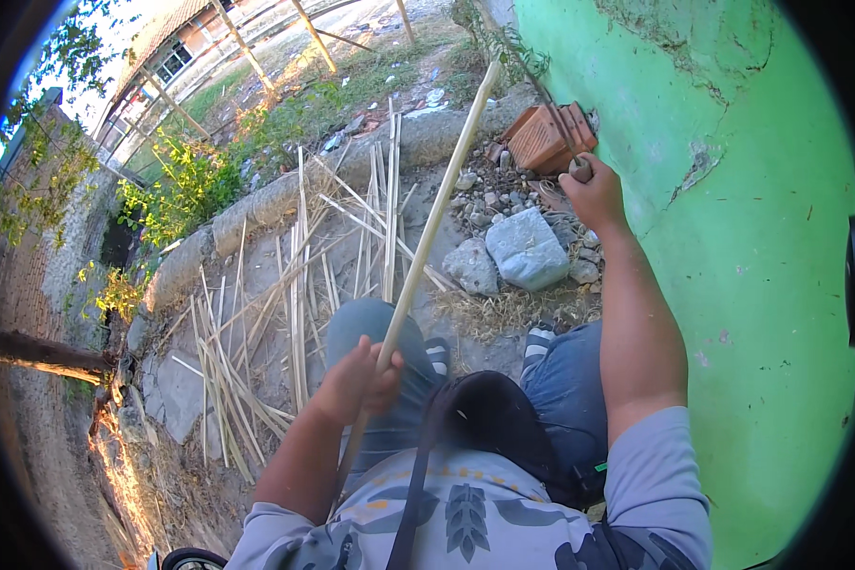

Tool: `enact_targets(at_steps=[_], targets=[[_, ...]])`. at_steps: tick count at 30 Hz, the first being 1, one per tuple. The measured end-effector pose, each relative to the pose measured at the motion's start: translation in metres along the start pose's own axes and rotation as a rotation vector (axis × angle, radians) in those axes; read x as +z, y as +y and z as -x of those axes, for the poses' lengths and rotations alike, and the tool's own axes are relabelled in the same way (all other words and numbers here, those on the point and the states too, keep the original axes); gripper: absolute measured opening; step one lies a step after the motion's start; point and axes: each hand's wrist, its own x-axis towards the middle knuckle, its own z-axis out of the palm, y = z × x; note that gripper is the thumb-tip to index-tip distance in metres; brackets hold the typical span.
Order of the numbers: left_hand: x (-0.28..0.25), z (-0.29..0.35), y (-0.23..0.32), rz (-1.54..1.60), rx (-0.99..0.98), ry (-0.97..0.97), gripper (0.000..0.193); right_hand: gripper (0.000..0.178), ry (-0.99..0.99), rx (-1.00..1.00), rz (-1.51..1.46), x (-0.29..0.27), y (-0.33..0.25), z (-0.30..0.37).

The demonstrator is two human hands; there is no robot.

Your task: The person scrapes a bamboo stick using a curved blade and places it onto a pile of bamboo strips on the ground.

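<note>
My left hand is closed around a long, pale bamboo strip. The strip slants up and away to the right, and its lower end runs down beside my left forearm. Further out on the right, my right hand grips the wooden handle of a machete. Its thin, dark blade points away from me and slightly left, apart from the strip. Beyond my left knee, many split bamboo strips lie loosely across one another on the ground.
A green wall rises close on my right. In front lie a pale stone block, a grey rock, gravel and terracotta bricks. A low concrete kerb curves behind the strips. A brick wall stands at left.
</note>
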Motion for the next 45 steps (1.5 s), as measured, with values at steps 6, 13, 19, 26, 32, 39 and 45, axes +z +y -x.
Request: enact_targets(at_steps=[6, 13, 19, 26, 32, 39, 45], targets=[[-0.011, -0.012, -0.011, 0.069, 0.017, 0.012, 0.061, 0.018, -0.229, -0.222, 0.004, 0.009, -0.031, 0.019], [-0.023, -0.017, -0.012, 0.109, -0.039, 0.014, 0.051, 0.014, -0.479, -0.54, 0.266, 0.037, -0.063, 0.045], [-0.02, -0.015, -0.017, 0.069, 0.021, 0.047, 0.056, 0.015, -0.701, -0.595, 0.35, 0.058, -0.066, 0.064], [-0.019, -0.017, -0.02, 0.031, 0.014, 0.055, 0.06, 0.014, -0.832, -0.616, 0.288, 0.071, -0.081, 0.078], [-0.015, -0.019, -0.02, -0.087, 0.073, 0.093, 0.057, 0.014, -0.882, -0.475, 0.452, 0.087, -0.074, 0.079], [-0.029, -0.015, -0.023, 0.111, 0.074, -0.007, 0.048, 0.009, -0.764, -0.601, 0.346, 0.097, -0.081, 0.097], [-0.02, -0.02, -0.025, 0.031, 0.045, 0.119, 0.042, 0.012, -0.745, -0.384, 0.429, 0.099, -0.067, 0.081]])
